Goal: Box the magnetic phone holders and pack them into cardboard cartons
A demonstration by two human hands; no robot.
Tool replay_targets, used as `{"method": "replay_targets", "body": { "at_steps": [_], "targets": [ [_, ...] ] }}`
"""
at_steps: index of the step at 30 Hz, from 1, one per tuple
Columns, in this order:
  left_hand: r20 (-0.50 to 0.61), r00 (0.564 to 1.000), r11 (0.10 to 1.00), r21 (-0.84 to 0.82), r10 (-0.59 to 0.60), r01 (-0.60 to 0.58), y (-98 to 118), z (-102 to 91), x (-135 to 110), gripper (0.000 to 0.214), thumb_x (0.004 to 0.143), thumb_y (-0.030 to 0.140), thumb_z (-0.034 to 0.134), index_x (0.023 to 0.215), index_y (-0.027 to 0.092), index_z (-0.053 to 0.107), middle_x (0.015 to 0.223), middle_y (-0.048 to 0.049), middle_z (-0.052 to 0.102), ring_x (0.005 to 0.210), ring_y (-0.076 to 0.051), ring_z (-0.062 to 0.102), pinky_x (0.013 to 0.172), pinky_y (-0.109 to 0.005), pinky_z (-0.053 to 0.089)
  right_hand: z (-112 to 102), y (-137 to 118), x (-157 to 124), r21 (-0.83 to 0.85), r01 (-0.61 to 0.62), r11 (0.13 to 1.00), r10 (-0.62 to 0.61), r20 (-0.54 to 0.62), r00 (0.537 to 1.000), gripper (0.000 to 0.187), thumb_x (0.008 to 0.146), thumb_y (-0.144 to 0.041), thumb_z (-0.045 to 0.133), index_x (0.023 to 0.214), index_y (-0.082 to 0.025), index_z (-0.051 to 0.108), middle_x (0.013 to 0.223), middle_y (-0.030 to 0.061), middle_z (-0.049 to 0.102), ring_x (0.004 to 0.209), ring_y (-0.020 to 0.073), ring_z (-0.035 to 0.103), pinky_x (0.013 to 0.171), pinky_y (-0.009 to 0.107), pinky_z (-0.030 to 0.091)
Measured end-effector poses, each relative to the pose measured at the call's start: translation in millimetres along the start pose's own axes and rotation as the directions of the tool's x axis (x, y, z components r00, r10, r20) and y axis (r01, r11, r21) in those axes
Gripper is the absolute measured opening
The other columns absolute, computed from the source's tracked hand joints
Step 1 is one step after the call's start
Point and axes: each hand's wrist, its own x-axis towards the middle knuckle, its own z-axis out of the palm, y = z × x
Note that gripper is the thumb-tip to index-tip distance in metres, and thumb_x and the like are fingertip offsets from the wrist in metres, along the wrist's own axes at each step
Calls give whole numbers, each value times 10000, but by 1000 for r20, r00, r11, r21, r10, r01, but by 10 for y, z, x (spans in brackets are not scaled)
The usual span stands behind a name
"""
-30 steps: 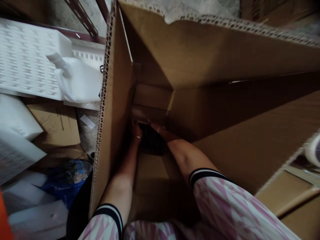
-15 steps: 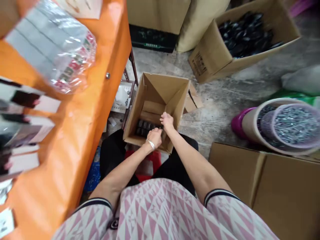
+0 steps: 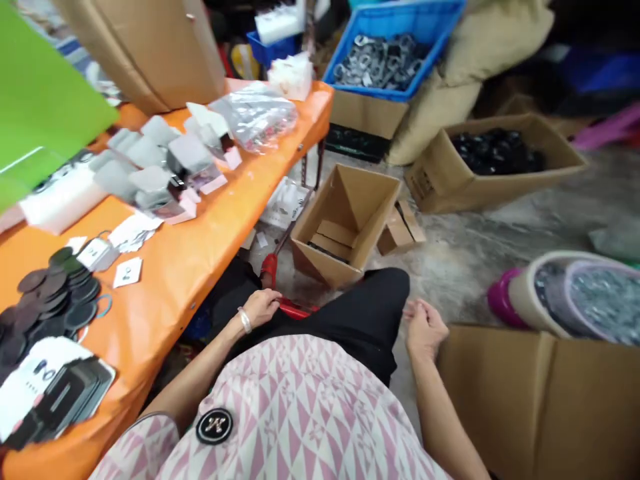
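My left hand (image 3: 263, 307), with a silvery bracelet at its wrist, is low over my left thigh. Its fingers are drawn together beside a red plastic piece (image 3: 295, 309) between my legs, and I see nothing held. Out beside my right knee is my right hand (image 3: 425, 327), slightly blurred, its fingers curled in with no object showing. In front of my knees stands an open cardboard box (image 3: 320, 257). A dark strip of its contents (image 3: 327, 252) shows low inside; the front wall hides the rest. Both hands are apart from the box.
On the left, an orange-covered table (image 3: 235, 220) bears grey-and-pink boxes (image 3: 150, 180), dark discs (image 3: 60, 293) and small white cards (image 3: 127, 272). To the right stand a carton of black parts (image 3: 495, 152), a bucket of metal pieces (image 3: 605, 300) and a large carton (image 3: 500, 393).
Both hands have come out of the box back towards my body, left hand to the left and right hand to the right. The view has tilted up, showing more of the table.
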Motion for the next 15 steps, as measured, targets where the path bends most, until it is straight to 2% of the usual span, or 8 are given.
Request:
{"method": "replay_targets", "body": {
  "at_steps": [2, 4, 7, 10, 12, 15],
  "targets": [
    [-26, 999, 999, -27, 25, -26, 72, 78, -43, 322, 837, 142, 515, 1067, 181, 738, 1003, -73, 741, 930, -186, 690, 860, -273, 516, 70, -199, -76, -5, 127, 992, -126, 63, 990, 503, 711, -547, 615, 967, -118, 673, 833, 98, 709, 612, 160, 632, 561, 294, 530],
    [-43, 994, 994, -57, 96, -98, 137, 128, -48, 321, 819, 146, 538, 1066, 186, 738, 981, -71, 742, 925, -191, 689, 841, -271, 516, 168, -441, -185, -10, 284, 959, -281, 110, 953, 465, 768, -529, 600, 989, -127, 679, 854, 94, 711, 637, 169, 645, 593, 310, 547],
    [-98, 980, 981, -74, 172, -180, 143, 106, -67, 312, 816, 151, 544, 1061, 159, 736, 948, -92, 737, 904, -212, 687, 815, -287, 515, 325, -802, -385, -10, 473, 881, -461, 205, 864, 457, 830, -534, 561, 1026, -143, 693, 883, 97, 711, 666, 184, 652, 645, 336, 560],
    [-217, 964, 979, -95, 154, -178, 20, -11, -167, 296, 840, 162, 531, 1057, 131, 729, 940, -110, 733, 898, -220, 685, 800, -294, 517, 495, -1128, -605, -24, 554, 832, -507, 374, 777, 507, 819, -584, 569, 1048, -151, 701, 887, 111, 713, 684, 212, 662, 671, 363, 569],
    [-353, 931, 980, -134, 93, -149, -116, -112, -263, 285, 859, 168, 519, 1051, 128, 726, 928, -110, 731, 888, -209, 683, 797, -288, 519, 626, -1321, -764, -42, 591, 806, -498, 491, 715, 541, 799, -623, 573, 1040, -157, 703, 891, 124, 719, 696, 234, 674, 693, 389, 579],
    [-571, 820, 971, -216, -39, -105, -366, -269, -414, 253, 870, 174, 520, 1010, 140, 728, 892, -97, 728, 834, -179, 679, 779, -272, 525, 865, -1547, -1008, -25, 675, 737, -520, 618, 590, 540, 801, -652, 554, 1031, -188, 707, 917, 125, 731, 730, 258, 696, 720, 410, 590]
  ]
}}
